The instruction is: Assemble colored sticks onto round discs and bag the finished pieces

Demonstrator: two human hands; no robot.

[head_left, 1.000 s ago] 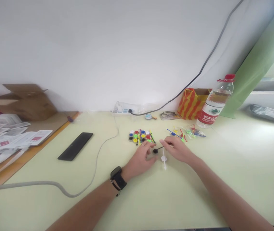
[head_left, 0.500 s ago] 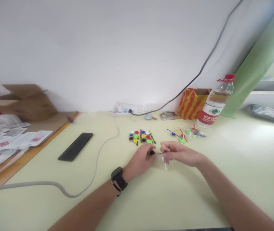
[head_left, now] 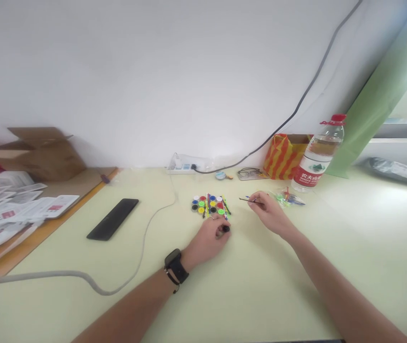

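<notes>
My left hand (head_left: 212, 235) rests on the table with its fingers closed round a small black round piece (head_left: 226, 228). Just beyond its fingertips are several coloured discs (head_left: 201, 204) in two groups, with thin coloured arrow-shaped sticks (head_left: 208, 205) lying between and beside them. My right hand (head_left: 269, 212) is over the small parts to the right, pinching a thin black stick (head_left: 249, 200) that points left. Part of a blue piece (head_left: 248, 196) shows by those fingers. Behind that hand, small coloured parts lie in clear plastic (head_left: 288, 197).
A black phone-like slab (head_left: 113, 219) and a grey cable (head_left: 145, 233) lie on the left. Cards (head_left: 55, 206) and a cardboard box (head_left: 51, 155) are farther left. At the back stand a power strip (head_left: 184, 169), a striped bag (head_left: 282, 157) and a water bottle (head_left: 318, 155).
My right hand has moved away from the left, up and to the right, with the thin black stick. A whitish piece below its fingers no longer shows. My left hand has barely moved.
</notes>
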